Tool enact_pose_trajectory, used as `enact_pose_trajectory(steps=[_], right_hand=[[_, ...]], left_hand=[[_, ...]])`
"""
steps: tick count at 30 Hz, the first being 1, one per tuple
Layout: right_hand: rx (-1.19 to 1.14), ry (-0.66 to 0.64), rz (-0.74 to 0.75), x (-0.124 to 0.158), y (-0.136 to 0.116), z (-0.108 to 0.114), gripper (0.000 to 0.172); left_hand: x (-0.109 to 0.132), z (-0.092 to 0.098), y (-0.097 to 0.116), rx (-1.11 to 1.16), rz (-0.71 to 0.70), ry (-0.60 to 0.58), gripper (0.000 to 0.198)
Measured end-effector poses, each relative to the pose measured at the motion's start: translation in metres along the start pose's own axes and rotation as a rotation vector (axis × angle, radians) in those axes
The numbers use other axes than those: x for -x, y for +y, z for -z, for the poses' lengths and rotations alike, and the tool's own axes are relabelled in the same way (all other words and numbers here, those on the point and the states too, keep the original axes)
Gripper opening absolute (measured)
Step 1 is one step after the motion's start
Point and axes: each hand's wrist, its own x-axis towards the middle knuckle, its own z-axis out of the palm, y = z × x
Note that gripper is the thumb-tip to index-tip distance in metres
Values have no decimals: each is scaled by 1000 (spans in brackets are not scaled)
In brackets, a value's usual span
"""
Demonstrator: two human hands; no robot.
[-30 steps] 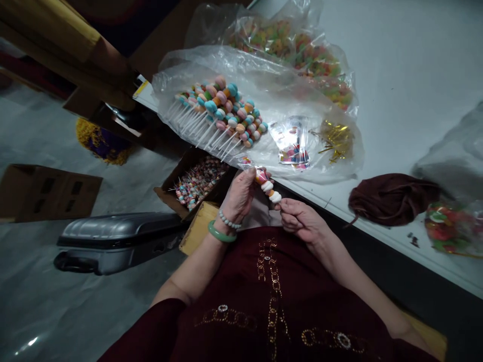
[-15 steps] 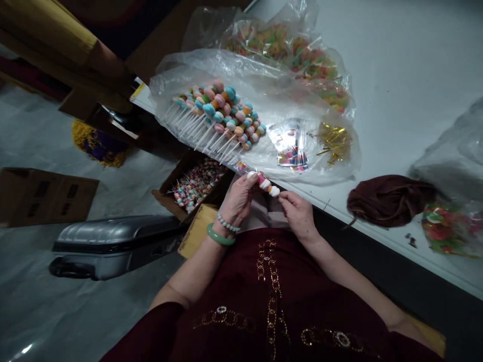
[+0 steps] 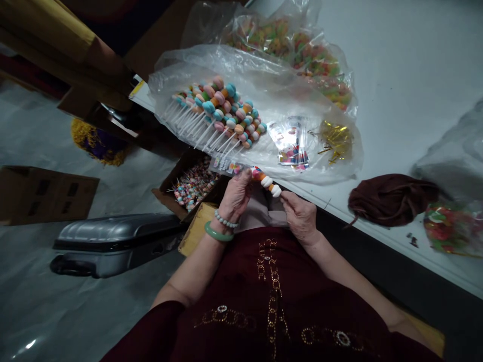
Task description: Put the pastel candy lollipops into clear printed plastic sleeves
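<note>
My left hand (image 3: 237, 195), wearing a beaded bracelet and a green bangle, pinches a printed clear wrapper (image 3: 223, 166) between thumb and fingers. The wrapper sticks out to the left, over a carton. A candy skewer (image 3: 266, 182) of white and orange pieces lies between my hands, its far end covered by the wrapper's colourful part. My right hand (image 3: 300, 213) is closed at the skewer's near end; the stick is mostly hidden by the fingers. Beyond, on the table, lie a pile of candy skewers (image 3: 226, 113) and a stack of flat wrappers (image 3: 292, 143).
Gold twist ties (image 3: 335, 136) lie on the plastic sheet (image 3: 271, 103). Bags of gummy candy (image 3: 317, 53) stand behind. A brown cloth (image 3: 390, 198) is at the right. Below the table edge, an open carton (image 3: 164, 193) holds wrapped skewers, near a grey suitcase (image 3: 116, 241).
My left hand has moved slightly left, and more of the wrapper now shows beyond it. The wrapper's printed part covers the skewer's far end. My right hand has turned a little.
</note>
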Motion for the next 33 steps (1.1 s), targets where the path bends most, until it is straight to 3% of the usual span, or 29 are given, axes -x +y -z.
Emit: enact_pose_trajectory(steps=[4,8,12,17,19,23,28,33], right_hand=[[-166,-122,-52,-1,3,0,25],[-348,-133,-152,-3,-1,-4,21],[-733,-164,-461,-7,-7,-7,15],[-1132,-291,-794,-12,-8,-5,23],[-1122,-254,-805,-14,-6,-5,24],[-960,-138,-688,-15,-5,-7,17],[-818,-169,-543,-11,-8,-14,14],[-999,-234,-586,-11,-12,-14,14]], left_hand=[[1,7,6,-122,11,-17,42],[3,8,7,-216,-32,-82,36],[4,6,0,-284,-36,-55,32],[4,10,-3,-161,208,-104,44],[3,12,0,-193,232,-96,44],[3,12,2,-311,134,-58,36],[5,5,-6,-290,135,-21,38],[8,8,-12,-118,339,-188,49]])
